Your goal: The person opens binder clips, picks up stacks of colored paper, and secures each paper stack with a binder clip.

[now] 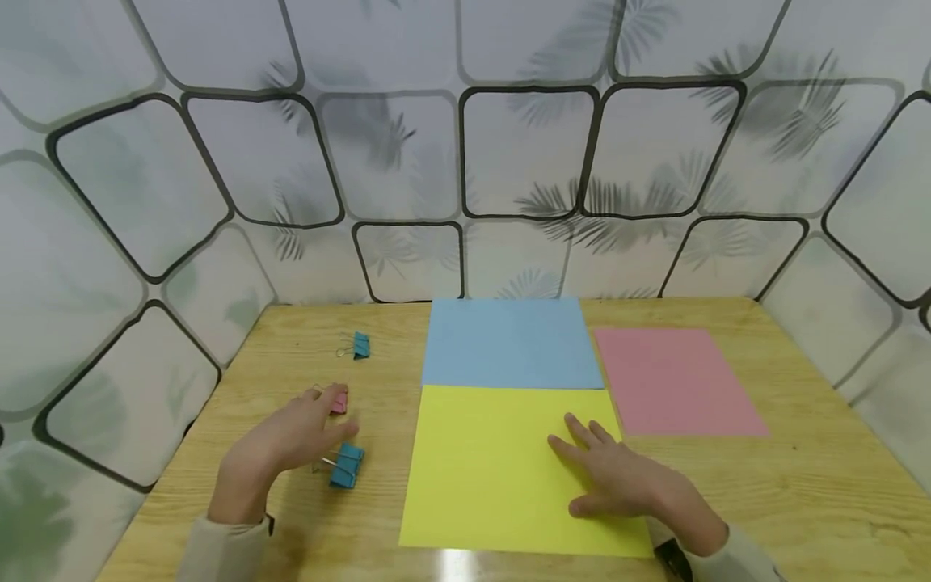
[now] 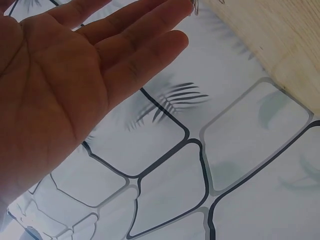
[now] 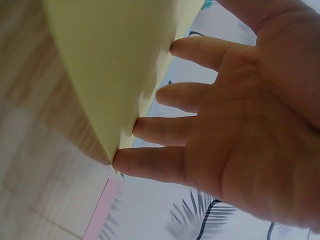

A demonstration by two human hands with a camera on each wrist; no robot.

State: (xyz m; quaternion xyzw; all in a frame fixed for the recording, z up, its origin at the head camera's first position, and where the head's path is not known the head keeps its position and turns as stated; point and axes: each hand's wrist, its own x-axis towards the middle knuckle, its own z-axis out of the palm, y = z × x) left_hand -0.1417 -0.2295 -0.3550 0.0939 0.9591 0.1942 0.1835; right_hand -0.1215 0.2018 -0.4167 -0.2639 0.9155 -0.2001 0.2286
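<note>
My left hand (image 1: 291, 434) reaches over the left part of the table with its fingers extended. Its fingertips are at a small pink binder clip (image 1: 339, 404), partly covered by them; whether they touch it I cannot tell. Just below the thumb lies a larger teal binder clip (image 1: 347, 466). Farther back is a smaller teal binder clip (image 1: 361, 346). My right hand (image 1: 620, 478) lies spread on a yellow sheet (image 1: 483, 469); in the right wrist view its straight fingertips (image 3: 125, 160) touch the paper.
Behind the yellow sheet, a blue sheet (image 1: 509, 343) adjoins its far edge. To the right lies a pink sheet (image 1: 684, 384) on the wooden table (image 1: 822, 485). A patterned light backdrop (image 1: 407, 162) surrounds the table's back and sides.
</note>
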